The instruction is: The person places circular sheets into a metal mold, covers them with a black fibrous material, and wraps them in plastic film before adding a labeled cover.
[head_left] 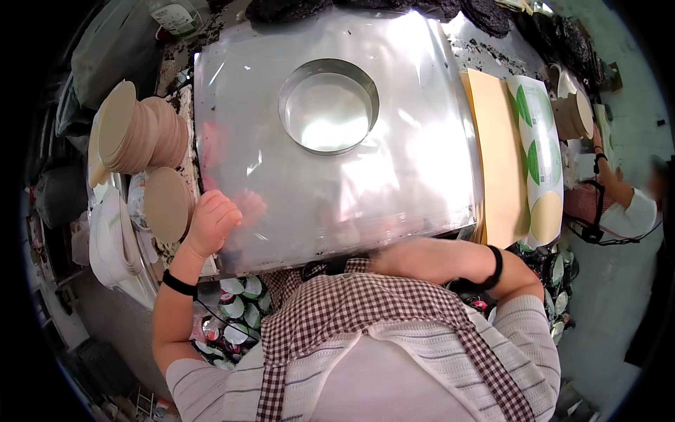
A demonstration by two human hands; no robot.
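My left hand (214,221) is curled closed at the left edge of a wide stack of clear, shiny plastic sheets (246,190). What lies inside its fingers, if anything, is hidden. Low in front of the checked apron (358,302), my right hand (408,259) reaches across at the near edge of the stack. Motion smears it and its fingers do not show clearly. A round metal ring (283,116), open in the middle, stands on the sheets, beyond both hands. Closest to my left hand is a pile of round brown cardboard discs (167,205).
More cardboard discs (144,130) lean at the left. Tan paper sheets (498,162) and a white-and-green printed sheet (540,126) lie along the right. Dark crinkled sheets (485,15) line the far edge. Round-labelled packets (235,309) fill the space below; another person's arm (613,186) shows far right.
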